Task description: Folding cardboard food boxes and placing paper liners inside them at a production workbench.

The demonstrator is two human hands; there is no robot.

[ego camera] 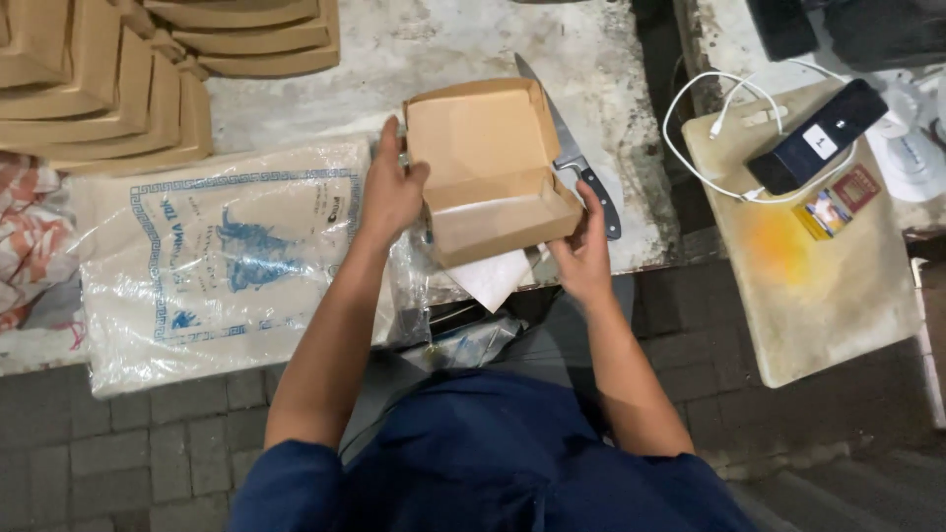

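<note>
**Two hands, one box, a blade nearby**

Both grips clamp the open cardboard box [493, 172] above the bench's [443, 49] near edge: left hand [391, 187], right hand [583, 251]. That knife [576, 158] lying just behind could nick the right knuckles.

Small brown cardboard box [493, 177], lid flipped open, empty inside, tilted, at the table's near edge
</note>
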